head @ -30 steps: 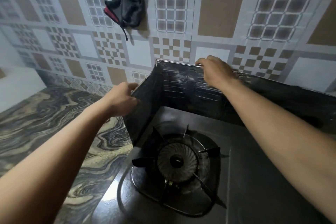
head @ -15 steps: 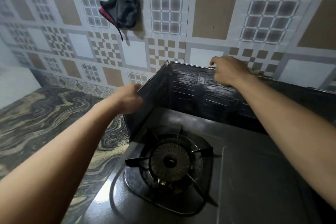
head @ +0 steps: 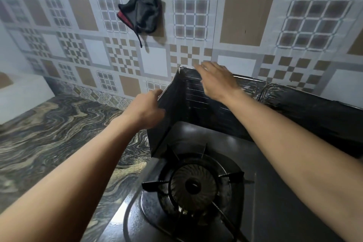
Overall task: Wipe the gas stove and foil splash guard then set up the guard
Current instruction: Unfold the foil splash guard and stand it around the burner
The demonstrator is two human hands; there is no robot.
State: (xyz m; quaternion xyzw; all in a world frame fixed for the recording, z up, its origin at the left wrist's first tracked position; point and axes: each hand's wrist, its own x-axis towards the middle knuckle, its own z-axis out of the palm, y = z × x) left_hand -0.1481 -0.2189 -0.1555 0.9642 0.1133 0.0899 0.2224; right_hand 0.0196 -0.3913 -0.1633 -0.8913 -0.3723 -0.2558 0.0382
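Note:
The dark foil splash guard (head: 198,102) stands upright, folded around the back and left side of the black gas stove (head: 275,214). My left hand (head: 145,108) grips the front edge of the guard's left panel. My right hand (head: 214,80) lies over the top edge of the back panel near the folded corner, fingers stretched out and blurred. Below my hands is the round burner (head: 193,184) under its black pan support. The guard's right part runs behind my right forearm along the wall.
A black cloth with a red edge (head: 141,13) hangs on the patterned tile wall above the guard. The marbled counter (head: 49,133) extends to the left of the stove. A white ledge (head: 19,94) is at the far left.
My right hand has slid left along the guard's top edge to the corner, its fingers now stretched out. My left hand stays on the left panel. The view has shifted slightly.

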